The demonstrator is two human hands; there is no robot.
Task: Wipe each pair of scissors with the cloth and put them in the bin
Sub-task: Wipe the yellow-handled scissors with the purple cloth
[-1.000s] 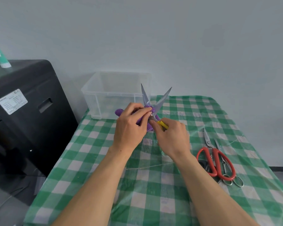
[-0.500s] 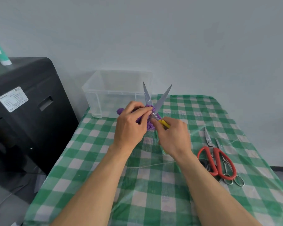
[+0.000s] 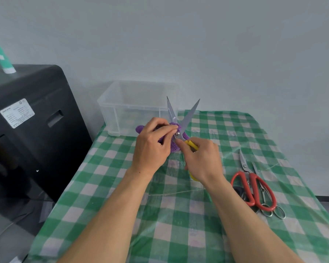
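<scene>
Yellow-handled scissors, tips up and away (blades splayed)

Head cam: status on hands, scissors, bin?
Left hand pinches purple cloth at the pivot. Right hand grips yellow-handled scissors, blades open. Bin behind them, path clear. Red-handled pair lies on the tablecloth.

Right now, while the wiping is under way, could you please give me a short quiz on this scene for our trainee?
1. True or false: the blades of the yellow scissors are closed.
2. While the right hand holds the handle, the left hand grips: A) the cloth, B) nothing.
3. What colour are the handles of the big scissors lying on the table?
Key: 1 false; 2 A; 3 red.
</scene>
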